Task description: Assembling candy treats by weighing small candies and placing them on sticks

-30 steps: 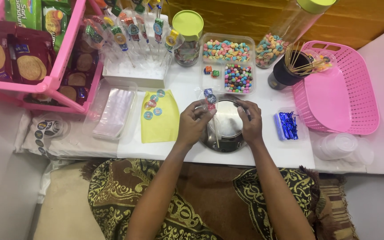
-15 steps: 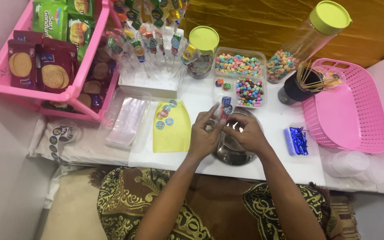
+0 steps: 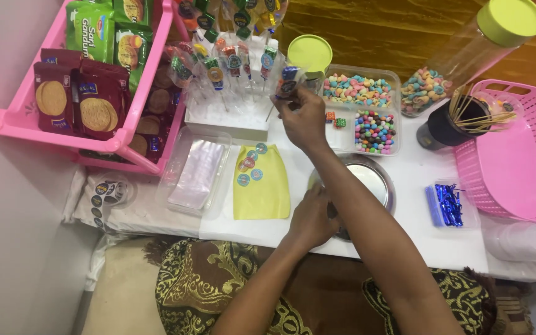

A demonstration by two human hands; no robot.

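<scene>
1. I take the metal bowl [image 3: 367, 180] on the bench [image 3: 417, 236] as landmark.
2. Left of it lies the sticker sheet [image 3: 260, 183]; further left, the tray of bags [image 3: 196, 170].
3. Behind it sits the candy tray [image 3: 367, 108].
4. Right lies the foil ties box [image 3: 448, 205], then the basket [image 3: 522, 161].
5. Behind-left stands the lollipop stand [image 3: 227, 115].

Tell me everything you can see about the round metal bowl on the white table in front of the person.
The round metal bowl is shallow, silver and shiny, sitting upright on the white table near its front edge. Its inside looks pale and reflective; I cannot tell whether anything lies in it. The right forearm crosses over its left part, hiding that side, and the left hand rests against its near left rim. A yellow sheet with round stickers lies to its left, apart.
</scene>
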